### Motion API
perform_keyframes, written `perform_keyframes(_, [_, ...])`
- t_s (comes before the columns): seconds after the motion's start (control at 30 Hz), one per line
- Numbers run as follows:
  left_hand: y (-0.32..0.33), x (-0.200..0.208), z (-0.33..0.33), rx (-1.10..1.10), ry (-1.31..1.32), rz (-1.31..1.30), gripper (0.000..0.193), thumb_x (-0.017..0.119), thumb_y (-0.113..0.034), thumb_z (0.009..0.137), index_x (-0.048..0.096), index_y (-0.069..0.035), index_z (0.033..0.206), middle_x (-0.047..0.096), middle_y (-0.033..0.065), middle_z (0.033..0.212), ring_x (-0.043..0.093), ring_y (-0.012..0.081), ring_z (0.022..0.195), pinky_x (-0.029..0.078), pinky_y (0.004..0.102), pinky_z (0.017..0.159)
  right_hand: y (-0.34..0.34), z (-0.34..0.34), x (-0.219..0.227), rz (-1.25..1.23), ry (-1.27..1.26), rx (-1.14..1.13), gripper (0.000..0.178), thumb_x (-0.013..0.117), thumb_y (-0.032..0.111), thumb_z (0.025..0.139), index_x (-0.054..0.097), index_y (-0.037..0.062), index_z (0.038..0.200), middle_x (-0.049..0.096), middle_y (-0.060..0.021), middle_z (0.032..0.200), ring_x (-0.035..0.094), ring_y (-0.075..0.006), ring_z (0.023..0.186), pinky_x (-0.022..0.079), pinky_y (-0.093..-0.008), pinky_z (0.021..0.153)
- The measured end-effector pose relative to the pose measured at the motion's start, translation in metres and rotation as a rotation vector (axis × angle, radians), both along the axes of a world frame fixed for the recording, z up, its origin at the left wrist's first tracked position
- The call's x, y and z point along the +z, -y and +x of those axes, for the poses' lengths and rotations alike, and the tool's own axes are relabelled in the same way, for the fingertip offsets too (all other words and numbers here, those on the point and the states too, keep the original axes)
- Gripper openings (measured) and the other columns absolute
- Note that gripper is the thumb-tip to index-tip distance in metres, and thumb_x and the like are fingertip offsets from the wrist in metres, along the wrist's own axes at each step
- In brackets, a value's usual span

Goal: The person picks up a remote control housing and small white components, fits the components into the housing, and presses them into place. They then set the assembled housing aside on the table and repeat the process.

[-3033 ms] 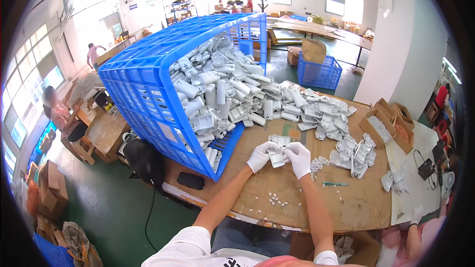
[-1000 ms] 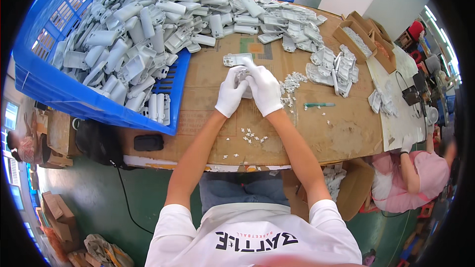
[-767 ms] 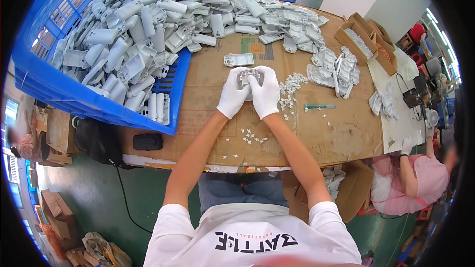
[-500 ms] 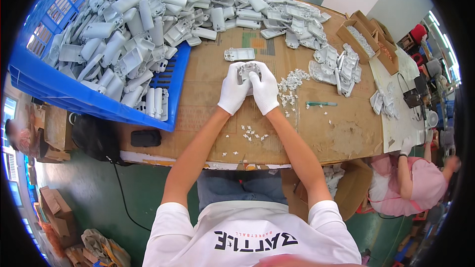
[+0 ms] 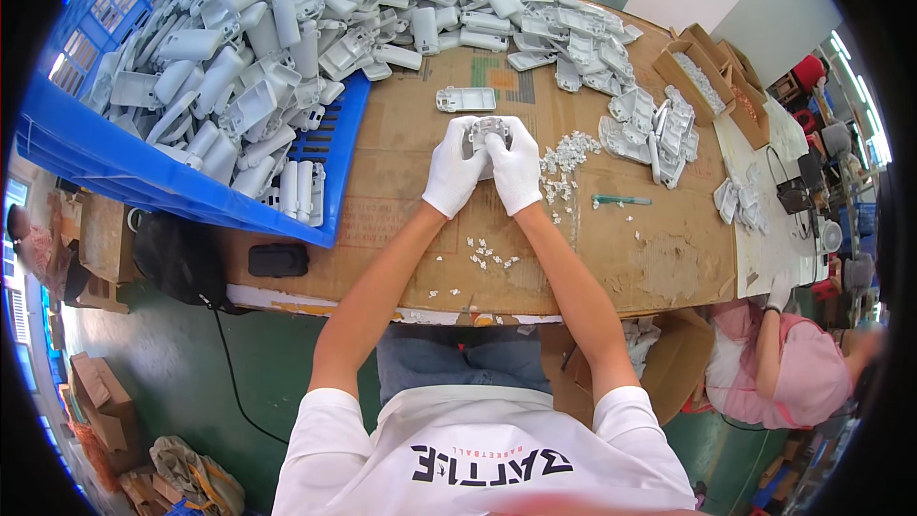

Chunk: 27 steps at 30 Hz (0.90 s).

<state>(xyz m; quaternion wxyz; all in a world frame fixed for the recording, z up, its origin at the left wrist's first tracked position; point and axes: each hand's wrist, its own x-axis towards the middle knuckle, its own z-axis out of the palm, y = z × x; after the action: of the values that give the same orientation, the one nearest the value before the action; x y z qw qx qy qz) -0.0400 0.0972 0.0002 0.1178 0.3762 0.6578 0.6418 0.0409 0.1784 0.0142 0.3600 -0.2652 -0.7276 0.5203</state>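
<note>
Both white-gloved hands, the left hand (image 5: 453,175) and the right hand (image 5: 517,169), are pressed together around one small light-grey moulded plastic housing (image 5: 488,133), fingers curled over its two sides and thumbs on its face, just above the brown cardboard-covered worktable (image 5: 630,248). The housing looks light and stiff, a thin hard shell with ribs and openings that likely flexes little and could crack at its clips if twisted; its smooth skin may slip against cotton gloves, so the long outer edges seem the safest place to pinch it. One matching flat grey housing (image 5: 466,99) lies alone on the table just beyond the hands. One green-handled tool (image 5: 621,200) lies to the right of the hands, past a heap of tiny white offcuts (image 5: 564,155) (too many and too small to count). The tipped blue plastic crate (image 5: 196,193), left of the hands, spills grey housings by the dozens, beyond counting.
</note>
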Motion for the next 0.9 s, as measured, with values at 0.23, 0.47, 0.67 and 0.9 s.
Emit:
perform_keyframes(0.23, [0.000,0.004,0.006,-0.013,0.000,-0.026,0.035,0.066,-0.010,0.085,0.053,-0.004,0.117,0.068,0.0154,0.103,0.068,0.0256,0.096,0.052,0.0349,0.083,-0.007,0.009,0.009,-0.149,-0.050,0.116,0.008,0.053,0.002,0.087,0.057,-0.0001,0.094,0.056,-0.0005,0.083,0.049,-0.0058,0.077,0.044,-0.0235,0.070])
perform_keyframes(0.47, [0.009,-0.005,-0.009,0.058,-0.136,0.020,0.034,0.066,-0.009,0.084,0.056,-0.005,0.116,0.068,0.0162,0.103,0.068,0.0279,0.097,0.053,0.0378,0.082,-0.011,-0.002,0.001,0.042,-0.061,0.251,0.010,0.056,0.008,0.087,0.058,0.0007,0.092,0.059,-0.0030,0.082,0.053,-0.0091,0.079,0.046,-0.0270,0.073])
perform_keyframes(0.67, [0.003,0.011,0.014,-0.036,-0.020,0.016,0.032,0.064,-0.011,0.085,0.057,-0.005,0.115,0.068,0.0170,0.101,0.068,0.0296,0.098,0.052,0.0374,0.082,-0.019,0.015,0.005,-0.040,-0.021,0.150,0.006,0.050,0.000,0.083,0.054,0.0009,0.087,0.059,-0.0050,0.079,0.054,-0.0108,0.073,0.047,-0.0286,0.065])
perform_keyframes(0.9, [0.012,0.006,-0.002,0.069,-0.116,0.025,0.031,0.062,-0.006,0.086,0.055,-0.007,0.116,0.068,0.0171,0.102,0.068,0.0319,0.097,0.053,0.0381,0.081,0.000,0.000,-0.004,-0.053,-0.157,0.222,0.017,0.052,0.007,0.086,0.057,0.0014,0.102,0.062,-0.0078,0.089,0.058,-0.0151,0.085,0.048,-0.0301,0.079])
